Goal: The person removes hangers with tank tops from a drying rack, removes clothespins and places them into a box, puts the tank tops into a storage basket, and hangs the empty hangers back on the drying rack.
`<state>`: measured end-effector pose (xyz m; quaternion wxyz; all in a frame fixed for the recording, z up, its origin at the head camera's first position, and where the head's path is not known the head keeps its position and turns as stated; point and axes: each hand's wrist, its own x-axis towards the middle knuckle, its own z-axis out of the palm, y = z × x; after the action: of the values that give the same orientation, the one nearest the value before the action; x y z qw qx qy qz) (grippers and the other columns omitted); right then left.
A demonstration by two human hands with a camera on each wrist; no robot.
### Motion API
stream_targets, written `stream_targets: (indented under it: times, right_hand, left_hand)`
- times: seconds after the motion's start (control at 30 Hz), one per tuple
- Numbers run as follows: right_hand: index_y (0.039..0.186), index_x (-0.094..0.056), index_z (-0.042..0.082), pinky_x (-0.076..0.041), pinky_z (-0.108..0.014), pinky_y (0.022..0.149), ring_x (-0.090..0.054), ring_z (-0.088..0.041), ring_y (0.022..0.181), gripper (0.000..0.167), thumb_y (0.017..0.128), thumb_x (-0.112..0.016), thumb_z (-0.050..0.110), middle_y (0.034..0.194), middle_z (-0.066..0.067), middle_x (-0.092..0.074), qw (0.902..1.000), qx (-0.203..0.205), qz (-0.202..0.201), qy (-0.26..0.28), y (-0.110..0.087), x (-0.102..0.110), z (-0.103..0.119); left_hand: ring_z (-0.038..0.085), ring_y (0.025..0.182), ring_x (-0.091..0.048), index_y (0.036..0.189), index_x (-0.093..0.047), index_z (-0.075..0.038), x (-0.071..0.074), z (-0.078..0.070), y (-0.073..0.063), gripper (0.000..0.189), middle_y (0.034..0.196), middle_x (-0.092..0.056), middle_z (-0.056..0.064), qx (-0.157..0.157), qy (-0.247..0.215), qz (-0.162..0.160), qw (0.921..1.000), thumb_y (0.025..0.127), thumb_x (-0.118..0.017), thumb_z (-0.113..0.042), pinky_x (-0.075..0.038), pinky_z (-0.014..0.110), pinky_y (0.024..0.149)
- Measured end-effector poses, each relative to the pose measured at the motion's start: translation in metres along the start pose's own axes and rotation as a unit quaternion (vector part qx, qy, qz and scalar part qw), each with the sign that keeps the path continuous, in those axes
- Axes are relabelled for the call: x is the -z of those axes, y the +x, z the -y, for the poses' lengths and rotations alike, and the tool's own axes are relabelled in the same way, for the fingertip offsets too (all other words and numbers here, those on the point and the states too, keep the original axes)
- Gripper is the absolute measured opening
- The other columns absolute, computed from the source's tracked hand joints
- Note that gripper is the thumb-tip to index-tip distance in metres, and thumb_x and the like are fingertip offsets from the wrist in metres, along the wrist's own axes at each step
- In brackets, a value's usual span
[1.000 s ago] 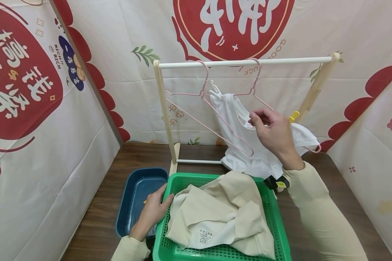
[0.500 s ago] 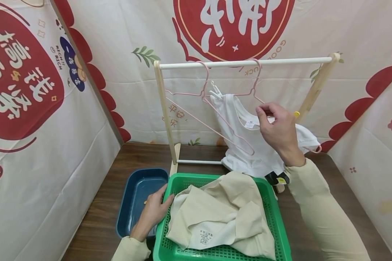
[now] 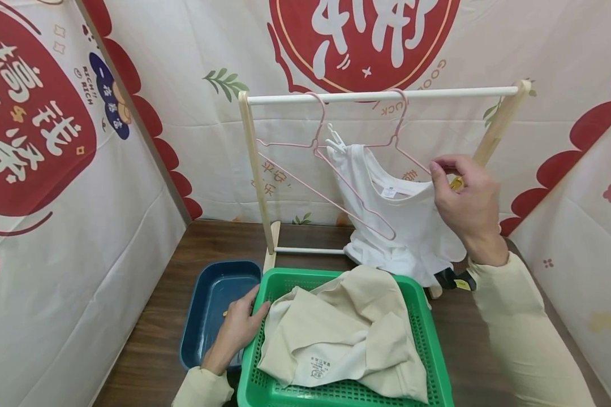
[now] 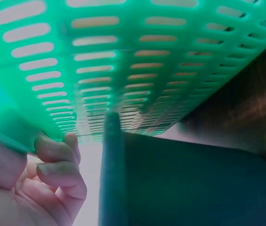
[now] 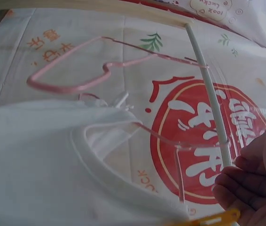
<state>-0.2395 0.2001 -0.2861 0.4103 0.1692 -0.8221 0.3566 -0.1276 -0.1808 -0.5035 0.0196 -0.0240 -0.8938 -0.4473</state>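
Observation:
A white T-shirt (image 3: pixel 402 226) hangs on a pink hanger (image 3: pixel 399 130) from the rack's bar. At its left shoulder sits a white clothespin (image 3: pixel 336 140); at the right shoulder is a yellow clothespin (image 3: pixel 456 182). My right hand (image 3: pixel 468 203) is at that yellow clothespin, fingers loosely bent. In the right wrist view nothing shows between the fingers, and the yellow clothespin (image 5: pixel 217 218) lies just below them. My left hand (image 3: pixel 239 325) grips the left rim of the green basket (image 3: pixel 433 339), fingers curled under the rim in the left wrist view. Folded beige cloth (image 3: pixel 346 339) lies inside the basket.
A second pink hanger (image 3: pixel 310 146) hangs bare on the left of the rack (image 3: pixel 346 98). Left of the basket stands a blue tray (image 3: pixel 209 305) with a small yellow item partly behind my left hand. Printed cloth walls enclose the brown table (image 3: pixel 147 339).
My right hand has moved right, from beside the T-shirt's neckline to the yellow clothespin, leaving the collar label uncovered. The left hand keeps its grip on the basket.

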Motion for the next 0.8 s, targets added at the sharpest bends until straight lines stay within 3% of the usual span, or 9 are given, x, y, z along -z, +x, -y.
stream_targets:
  times: [0.17, 0.33, 0.43, 0.53, 0.67, 0.8]
  right_hand:
    - [0.11, -0.07, -0.003, -0.042, -0.007, 0.087, -0.052, 0.012, 0.09, 0.025, 0.093, -0.067, 0.016, 0.105, -0.018, -0.072, 0.9995, -0.012, -0.028, 0.001, -0.002, 0.008, -0.011]
    - [0.116, -0.069, 0.0, -0.041, -0.01, 0.096, -0.051, 0.016, 0.099, 0.03, 0.092, -0.068, 0.019, 0.115, -0.014, -0.071, 0.9989, -0.028, -0.038, -0.005, -0.004, 0.016, -0.019]
    - [0.12, -0.066, -0.001, -0.041, -0.011, 0.098, -0.055, 0.007, 0.103, 0.036, 0.092, -0.069, 0.021, 0.118, -0.015, -0.069, 0.9989, -0.042, -0.023, -0.006, -0.006, 0.02, -0.023]
    - [0.127, -0.06, 0.0, -0.04, -0.01, 0.096, -0.059, -0.013, 0.108, 0.045, 0.091, -0.07, 0.024, 0.123, -0.016, -0.065, 0.9966, -0.078, 0.021, -0.015, -0.01, 0.024, -0.028]
    - [0.133, -0.055, 0.001, -0.036, -0.008, 0.084, -0.058, -0.034, 0.11, 0.054, 0.091, -0.071, 0.032, 0.124, -0.019, -0.062, 0.986, -0.129, 0.095, -0.046, -0.014, 0.029, -0.034]
    - [0.127, -0.057, -0.002, -0.031, -0.003, 0.074, -0.059, -0.041, 0.104, 0.052, 0.091, -0.072, 0.033, 0.117, -0.025, -0.063, 0.9769, -0.138, 0.15, -0.064, -0.017, 0.033, -0.042]
  left_hand:
    - [0.008, 0.071, -0.064, 0.143, -0.052, -0.012, 0.0, 0.001, 0.0, 0.046, 0.097, -0.072, 0.008, -0.004, -0.003, 0.0, 1.0, 0.099, -0.061, -0.022, -0.052, 0.024, 0.06]
    - [0.008, 0.07, -0.063, 0.143, -0.052, -0.013, 0.0, 0.001, 0.0, 0.046, 0.094, -0.071, 0.007, -0.003, -0.002, -0.001, 1.0, 0.099, -0.061, -0.022, -0.051, 0.024, 0.06]
    - [0.007, 0.07, -0.063, 0.143, -0.052, -0.013, 0.001, 0.0, 0.0, 0.046, 0.095, -0.071, 0.007, -0.003, -0.003, -0.002, 1.0, 0.099, -0.061, -0.022, -0.052, 0.025, 0.06]
    - [0.008, 0.071, -0.064, 0.143, -0.052, -0.013, 0.0, 0.001, 0.0, 0.046, 0.098, -0.072, 0.008, -0.004, -0.005, -0.002, 1.0, 0.1, -0.061, -0.023, -0.052, 0.024, 0.06]
    - [0.009, 0.072, -0.065, 0.143, -0.052, -0.013, 0.0, 0.0, -0.001, 0.046, 0.1, -0.072, 0.008, -0.002, -0.012, -0.001, 0.9999, 0.099, -0.061, -0.023, -0.052, 0.024, 0.06]
    - [0.009, 0.072, -0.065, 0.143, -0.052, -0.013, 0.0, 0.0, -0.001, 0.046, 0.098, -0.072, 0.007, -0.004, -0.011, -0.004, 0.9999, 0.099, -0.062, -0.023, -0.052, 0.024, 0.061]
